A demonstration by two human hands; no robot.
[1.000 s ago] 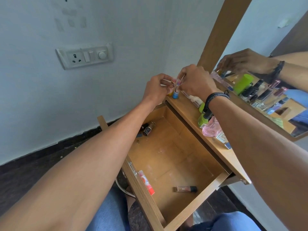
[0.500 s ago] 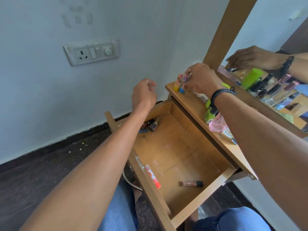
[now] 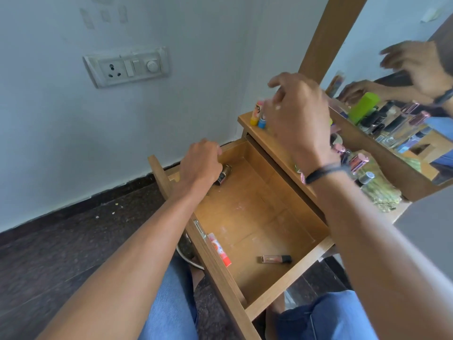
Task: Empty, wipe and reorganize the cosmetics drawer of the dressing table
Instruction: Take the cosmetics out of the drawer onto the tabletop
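Starting closest in, down by the knees: blue jeans [image 3: 171, 303] at the bottom edge, over a dark floor [image 3: 61, 241]. Just past the knees, the wooden drawer [image 3: 284, 280], pulled far out from under the worktop [image 3: 257, 133]. Near the drawer's front wall, a lip gloss tube [image 3: 276, 259] with a black cap, lying flat on the drawer bottom. Along the left wall, a thin tube [image 3: 219, 249] with a red cap, lying flat and touching that wall. Pale smudges here and there on the wood between them.

Farther in, at the back left corner of the drawer, the left hand [image 3: 199, 163], knuckles up, fingers bent down out of sight. Right beside it and touching it, a small brown bottle [image 3: 224, 174] on its side, one end tucked under the hand. Cannot tell: grip closed on the bottle, or only resting on it.

Higher up, on the left end of the worktop, two little sticks standing upright side by side: a yellow stick [image 3: 255, 114] and a blue stick [image 3: 262, 121]. Just beside them, in the air, the right hand [image 3: 299, 114], blurry, fingers loose and spread, grip wide and holding nothing. Black band [image 3: 326, 171] around that wrist. Behind the arm, bottles with pink caps [image 3: 358, 161] crowded on the worktop. Farthest off, the mirror [image 3: 392, 69] in its wooden frame, and a white socket plate [image 3: 126, 67] on the wall.
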